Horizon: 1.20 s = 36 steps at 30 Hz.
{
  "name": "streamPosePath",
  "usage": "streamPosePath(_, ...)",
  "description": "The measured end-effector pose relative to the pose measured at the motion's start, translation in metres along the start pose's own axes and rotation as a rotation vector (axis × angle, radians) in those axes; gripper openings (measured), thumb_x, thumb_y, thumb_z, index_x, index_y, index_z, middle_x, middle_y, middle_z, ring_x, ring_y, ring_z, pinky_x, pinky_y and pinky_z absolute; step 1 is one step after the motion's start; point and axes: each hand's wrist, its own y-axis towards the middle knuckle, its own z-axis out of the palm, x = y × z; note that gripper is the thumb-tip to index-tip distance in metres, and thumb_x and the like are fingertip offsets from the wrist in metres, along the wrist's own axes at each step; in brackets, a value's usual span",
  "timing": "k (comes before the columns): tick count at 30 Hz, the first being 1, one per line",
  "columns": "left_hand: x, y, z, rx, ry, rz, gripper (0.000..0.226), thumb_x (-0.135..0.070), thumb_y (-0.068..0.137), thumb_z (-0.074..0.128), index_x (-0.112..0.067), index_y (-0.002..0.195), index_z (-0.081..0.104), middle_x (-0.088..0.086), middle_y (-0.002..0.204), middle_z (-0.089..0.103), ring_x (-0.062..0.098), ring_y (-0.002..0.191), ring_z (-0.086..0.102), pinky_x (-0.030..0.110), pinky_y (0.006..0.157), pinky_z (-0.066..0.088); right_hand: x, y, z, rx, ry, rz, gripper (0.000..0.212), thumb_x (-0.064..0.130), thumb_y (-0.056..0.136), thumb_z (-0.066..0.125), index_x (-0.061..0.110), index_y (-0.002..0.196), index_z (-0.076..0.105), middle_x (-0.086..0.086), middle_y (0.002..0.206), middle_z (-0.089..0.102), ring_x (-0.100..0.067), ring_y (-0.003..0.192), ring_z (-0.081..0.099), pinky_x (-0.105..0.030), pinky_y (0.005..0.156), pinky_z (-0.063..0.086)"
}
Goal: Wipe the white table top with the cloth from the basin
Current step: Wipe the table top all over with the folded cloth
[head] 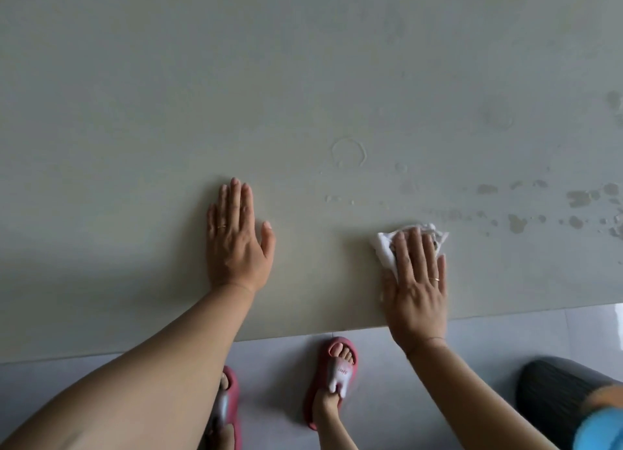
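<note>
The white table top point(303, 78) fills most of the view. My right hand point(416, 281) lies flat with straight fingers on a crumpled white cloth point(384, 250), pressing it onto the table near the front edge. The cloth sticks out past my fingertips and to their left. My left hand point(237, 240) rests flat on the bare table to the left, fingers straight, holding nothing. Wet patches and droplets point(580, 200) mark the surface to the right of the cloth, and a ring-shaped water mark point(349, 152) lies above it.
The table's front edge point(303, 340) runs across the lower view. Below it is a grey tiled floor with my feet in red slippers point(332, 378). A dark ribbed round object point(556, 395) stands on the floor at the lower right. No basin is in view.
</note>
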Motion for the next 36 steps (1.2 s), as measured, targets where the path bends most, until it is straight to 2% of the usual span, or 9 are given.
streamPosePath(2,0.0,0.0,0.001,-0.005,0.006,-0.002,0.064,-0.033,0.09,0.03,-0.004,0.147,0.029,0.014,0.156,0.025,0.029,0.144,0.022,0.044,0.117,0.018,0.017,0.004,0.004,-0.035,0.035,0.166,0.062,0.032,0.087,0.031,0.016,0.148,0.026,-0.008,0.157,0.016,-0.023,0.145,0.005,-0.042,0.118,0.004)
streamPosePath(4,0.0,-0.001,0.002,-0.012,0.008,-0.002,0.063,-0.032,0.09,0.031,-0.004,0.146,0.03,0.014,0.155,0.025,0.029,0.144,0.022,0.044,0.117,0.018,0.054,0.005,0.014,-0.046,0.065,0.178,0.067,0.028,0.083,0.04,0.016,0.147,0.025,-0.009,0.157,0.016,-0.026,0.145,0.005,-0.043,0.117,0.002)
streamPosePath(8,0.0,0.0,0.001,-0.024,-0.004,-0.006,0.062,-0.025,0.087,0.031,-0.002,0.144,0.034,0.017,0.153,0.029,0.032,0.142,0.026,0.047,0.115,0.023,0.117,0.009,0.03,0.021,0.036,-0.239,0.068,0.026,0.081,0.058,0.021,0.145,0.035,-0.005,0.154,0.027,-0.027,0.144,0.016,-0.047,0.114,0.013)
streamPosePath(13,0.0,-0.002,-0.001,-0.057,-0.012,0.006,0.06,-0.023,0.088,0.032,-0.002,0.144,0.035,0.017,0.152,0.031,0.032,0.142,0.027,0.045,0.115,0.021,0.061,0.052,0.016,0.064,-0.021,-0.49,0.056,0.032,0.091,0.05,0.022,0.144,0.036,-0.004,0.154,0.026,-0.022,0.145,0.015,-0.047,0.117,0.014)
streamPosePath(17,-0.001,-0.001,-0.001,-0.045,0.002,0.001,0.059,-0.023,0.088,0.032,-0.002,0.144,0.034,0.016,0.153,0.029,0.03,0.143,0.026,0.043,0.115,0.019,0.005,0.099,-0.009,-0.008,-0.059,-0.148,0.057,0.037,0.092,0.032,0.019,0.146,0.031,-0.008,0.156,0.021,-0.022,0.145,0.011,-0.044,0.118,0.009)
streamPosePath(21,0.0,-0.001,0.0,-0.032,0.01,-0.004,0.06,-0.022,0.088,0.033,-0.003,0.145,0.033,0.015,0.154,0.029,0.029,0.143,0.025,0.044,0.115,0.02,0.038,0.097,-0.001,-0.048,0.004,0.158,0.063,0.037,0.09,0.031,0.022,0.15,0.018,-0.003,0.159,0.008,-0.023,0.147,0.001,-0.041,0.117,-0.002)
streamPosePath(26,0.001,0.0,-0.001,-0.019,-0.001,-0.002,0.059,-0.021,0.088,0.032,-0.001,0.144,0.034,0.017,0.152,0.031,0.031,0.142,0.028,0.046,0.114,0.022,0.123,0.067,0.025,0.046,-0.016,-0.329,0.057,0.037,0.091,0.042,0.024,0.146,0.031,0.0,0.156,0.019,-0.024,0.145,0.011,-0.047,0.118,0.007)
streamPosePath(30,0.002,0.001,-0.001,0.007,-0.008,-0.012,0.061,-0.022,0.088,0.033,-0.003,0.145,0.032,0.014,0.154,0.027,0.028,0.144,0.023,0.042,0.117,0.016,0.086,0.107,0.011,0.084,-0.069,-0.594,0.055,0.037,0.092,0.049,0.023,0.144,0.037,-0.002,0.153,0.029,-0.022,0.144,0.018,-0.049,0.116,0.015)
streamPosePath(36,0.0,0.0,-0.002,0.026,0.0,-0.015,0.061,-0.022,0.088,0.031,-0.002,0.146,0.03,0.015,0.155,0.026,0.028,0.144,0.022,0.044,0.117,0.018,0.025,0.172,-0.019,-0.031,-0.022,0.113,0.055,0.037,0.099,0.034,0.025,0.15,0.016,0.0,0.159,0.007,-0.017,0.146,-0.002,-0.042,0.118,0.0)
